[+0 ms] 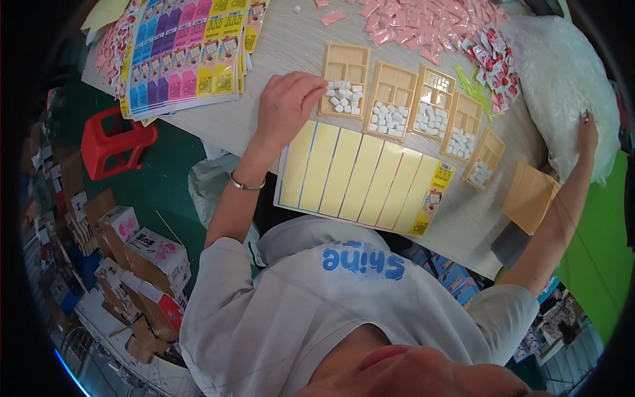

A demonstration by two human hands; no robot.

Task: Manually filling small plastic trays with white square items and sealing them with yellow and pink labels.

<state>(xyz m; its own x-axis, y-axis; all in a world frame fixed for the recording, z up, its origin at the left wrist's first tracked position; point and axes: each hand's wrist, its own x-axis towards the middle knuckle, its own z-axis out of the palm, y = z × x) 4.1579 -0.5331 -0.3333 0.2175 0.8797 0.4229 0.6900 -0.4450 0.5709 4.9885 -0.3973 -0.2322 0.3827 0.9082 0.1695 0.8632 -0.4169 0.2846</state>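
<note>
My left hand, with a bracelet at its wrist, is over the table beside the leftmost beige compartment tray. Its fingers are pressed together, tips at the tray's left edge by a heap of small white pieces; anything between them is too small to make out. Several such trays stand in a slanting row to the right, each with white pieces in its near compartment. At the far right, my right hand is at a large clear plastic bag; its fingers are mostly hidden there.
A yellow striped card sheet lies in front of me. Printed colourful sheets are stacked at left. Pink sachets, strawberry-print packets and green strips lie behind the trays. A brown cardboard piece is near my right forearm. A red stool stands left.
</note>
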